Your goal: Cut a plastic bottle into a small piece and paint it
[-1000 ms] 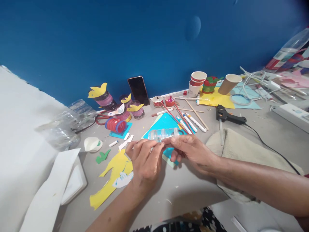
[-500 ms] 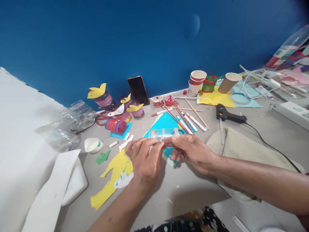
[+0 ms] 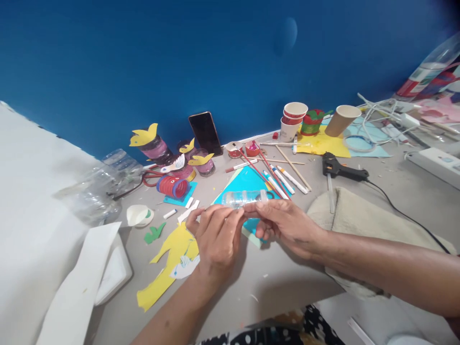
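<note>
A clear ribbed plastic piece (image 3: 244, 197), like a cut section of a bottle, lies sideways between my two hands above blue paper (image 3: 244, 179). My left hand (image 3: 219, 235) is closed on its near left side, knuckles up. At its right end my right hand (image 3: 285, 223) grips it between thumb and fingers. The fingertips of both hands meet at the near edge, hiding the underside. Several markers (image 3: 287, 181) and red-handled brushes (image 3: 259, 168) lie just beyond. Yellow paper scraps (image 3: 176, 244) are left of my left hand.
A black glue gun (image 3: 343, 170) rests by a beige cloth (image 3: 359, 220) at right, its cord trailing. Stacked paper cups (image 3: 294, 120) and a phone (image 3: 205, 134) stand along the blue wall. Bird-topped crafts (image 3: 154, 146) and clear plastic bottles (image 3: 97, 187) are at left.
My hands and the clear plastic piece keep almost the same pose. The view has shifted very slightly; nothing was let go or picked up.
</note>
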Tool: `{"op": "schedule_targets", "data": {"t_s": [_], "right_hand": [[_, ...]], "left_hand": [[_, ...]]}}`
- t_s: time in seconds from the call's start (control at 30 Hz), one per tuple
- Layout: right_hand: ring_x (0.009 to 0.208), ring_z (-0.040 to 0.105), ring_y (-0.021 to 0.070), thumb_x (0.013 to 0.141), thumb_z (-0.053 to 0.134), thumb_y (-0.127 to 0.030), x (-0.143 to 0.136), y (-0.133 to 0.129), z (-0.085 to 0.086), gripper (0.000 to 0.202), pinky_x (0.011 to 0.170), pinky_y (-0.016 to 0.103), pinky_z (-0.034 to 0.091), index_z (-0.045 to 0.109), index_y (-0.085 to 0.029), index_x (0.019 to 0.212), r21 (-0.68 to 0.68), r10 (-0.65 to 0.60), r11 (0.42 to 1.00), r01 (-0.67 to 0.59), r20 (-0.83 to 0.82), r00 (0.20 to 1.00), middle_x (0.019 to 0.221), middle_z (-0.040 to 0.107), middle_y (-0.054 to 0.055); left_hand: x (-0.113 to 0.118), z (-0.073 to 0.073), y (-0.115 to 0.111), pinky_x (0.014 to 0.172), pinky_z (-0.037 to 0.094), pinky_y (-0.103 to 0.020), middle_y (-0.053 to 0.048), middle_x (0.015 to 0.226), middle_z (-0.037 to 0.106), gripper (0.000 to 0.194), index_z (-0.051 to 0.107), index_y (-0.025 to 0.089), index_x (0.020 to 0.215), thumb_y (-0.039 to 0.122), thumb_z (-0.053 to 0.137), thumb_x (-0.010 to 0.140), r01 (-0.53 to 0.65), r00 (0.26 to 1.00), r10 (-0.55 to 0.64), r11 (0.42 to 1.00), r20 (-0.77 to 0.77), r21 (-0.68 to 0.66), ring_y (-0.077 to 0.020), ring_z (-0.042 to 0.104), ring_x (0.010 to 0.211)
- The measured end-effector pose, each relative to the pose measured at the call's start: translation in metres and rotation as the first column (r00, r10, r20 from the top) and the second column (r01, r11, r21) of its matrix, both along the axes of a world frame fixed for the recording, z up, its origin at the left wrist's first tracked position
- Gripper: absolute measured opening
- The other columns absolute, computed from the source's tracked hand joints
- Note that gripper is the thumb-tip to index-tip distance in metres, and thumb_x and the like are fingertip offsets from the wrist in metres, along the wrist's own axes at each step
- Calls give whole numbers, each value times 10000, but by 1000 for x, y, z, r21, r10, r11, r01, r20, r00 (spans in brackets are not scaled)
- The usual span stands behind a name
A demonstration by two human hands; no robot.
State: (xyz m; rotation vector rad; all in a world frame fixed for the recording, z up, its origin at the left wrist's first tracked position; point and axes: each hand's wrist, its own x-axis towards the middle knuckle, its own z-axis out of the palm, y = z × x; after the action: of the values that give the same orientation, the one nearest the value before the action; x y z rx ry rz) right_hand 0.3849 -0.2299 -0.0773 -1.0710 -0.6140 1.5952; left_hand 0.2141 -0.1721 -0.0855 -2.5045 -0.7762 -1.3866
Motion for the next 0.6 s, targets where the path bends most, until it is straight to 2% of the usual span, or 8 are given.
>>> {"op": "schedule_targets", "data": {"t_s": [0.07, 0.23, 0.3, 0.37, 0.47, 0.53, 0.6], "right_hand": [[612, 638, 98, 768, 836, -600, 0, 0, 1, 501, 564, 237, 474, 815, -165, 1015, 1, -1, 1000, 1, 16, 1000, 1024, 796, 103], [559, 596, 99, 738, 844, -641, -3, -2, 1, 553, 527, 219, 443, 819, -143, 978, 9, -43, 999, 43, 78, 996, 679, 709, 21], [553, 587, 98, 750, 842, -630, -4, -2, 0, 538, 527, 213, 441, 818, -145, 982, 6, -47, 999, 47, 60, 997, 624, 675, 0], [560, 596, 95, 781, 830, -607, -3, -2, 0, 511, 539, 212, 452, 817, -150, 1009, 2, -39, 999, 39, 22, 999, 664, 701, 11], [610, 649, 97, 806, 819, -582, -1, 0, 1, 478, 561, 216, 478, 817, -160, 1032, -1, -23, 1000, 23, -18, 1000, 901, 785, 74], [631, 669, 98, 803, 826, -571, -1, 0, 0, 462, 566, 215, 488, 817, -163, 1021, -13, -22, 1000, 22, -18, 1000, 1024, 796, 99], [615, 660, 93, 800, 833, -559, -2, 0, 1, 445, 562, 215, 490, 819, -163, 1004, -21, -36, 999, 35, -12, 999, 1025, 799, 98]], "left_hand": [[0, 1, 0, 910, 385, -449, -27, 830, 761, 132, 697, 213, 937, 98, 753, 905, -8, 1000, 8, 1000, -14, 10, -224, 681, 884], [-1, -2, 0, 848, 373, -417, -12, 786, 755, 160, 691, 204, 880, 67, 772, 872, 5, 1000, -5, 1000, -21, 16, -221, 662, 850], [-1, -4, 1, 845, 372, -415, -14, 787, 757, 151, 687, 203, 881, 71, 761, 883, 15, 1000, -15, 1000, -26, 11, -218, 658, 842], [-1, -5, 1, 862, 374, -420, -23, 799, 756, 113, 687, 204, 892, 112, 749, 911, 10, 1000, -11, 1000, -21, -9, -220, 658, 853], [0, -4, 3, 882, 379, -428, -42, 835, 759, 64, 701, 204, 954, 160, 742, 932, -15, 1000, 15, 1000, -11, -15, -227, 663, 877], [1, -2, 3, 876, 383, -428, -42, 837, 760, 97, 706, 205, 973, 134, 747, 919, -15, 1000, 15, 1000, -17, 11, -228, 663, 873], [2, -1, 2, 861, 384, -422, -28, 808, 756, 126, 700, 208, 935, 101, 756, 901, -2, 1000, 3, 999, -17, 45, -221, 658, 850]]}}
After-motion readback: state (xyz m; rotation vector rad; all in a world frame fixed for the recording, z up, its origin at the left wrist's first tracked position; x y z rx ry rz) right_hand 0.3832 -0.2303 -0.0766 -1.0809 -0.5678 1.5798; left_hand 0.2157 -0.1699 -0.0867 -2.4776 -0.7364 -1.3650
